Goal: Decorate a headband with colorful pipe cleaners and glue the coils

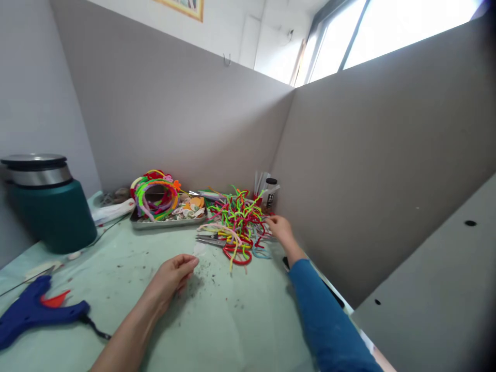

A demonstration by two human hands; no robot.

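My left hand (pixel 177 274) hovers over or rests on the pale green cloth, thumb pressed against the curled fingers; anything between them is too small to see. At the right edge of a tangled pile of coloured pipe cleaners (pixel 239 213), my right hand (pixel 282 230) has its fingertips pinched together. What they grip there is hard to make out. Scissors with red handles (pixel 237 254) lie at the front of the pile, partly under pipe cleaners. Behind my right hand stand a small black-capped bottle (pixel 270 188) and some clear sticks (pixel 260 182).
A metal tray (pixel 170 223) holds a ring of pipe-cleaner hoops (pixel 145 199) and small cut pieces. To the left are a teal flask (pixel 52 214) and a blue glue gun (pixel 34 312) with its cable. Grey partitions (pixel 186 113) enclose the table; dark crumbs dot the cloth (pixel 232 336).
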